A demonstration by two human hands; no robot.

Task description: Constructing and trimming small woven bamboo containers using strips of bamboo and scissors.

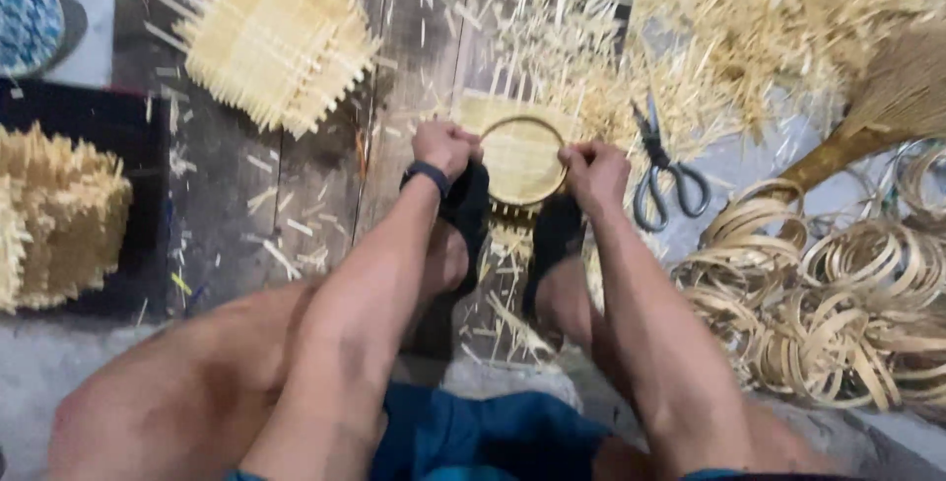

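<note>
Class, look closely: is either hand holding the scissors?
No: the scissors lie on the floor beside the right hand, untouched.

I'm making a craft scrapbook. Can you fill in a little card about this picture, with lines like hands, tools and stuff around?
Place: wooden floor strewn with pale bamboo slivers
Left hand: grip closed on the left edge of a small round woven basket
Right hand: grip closed on the basket's right edge
Feet: in dark socks, pressed against the basket from below
Tool: scissors, lying right of the basket, untouched
Right side: pile of bamboo hoops
Upper left: square woven mat
</note>
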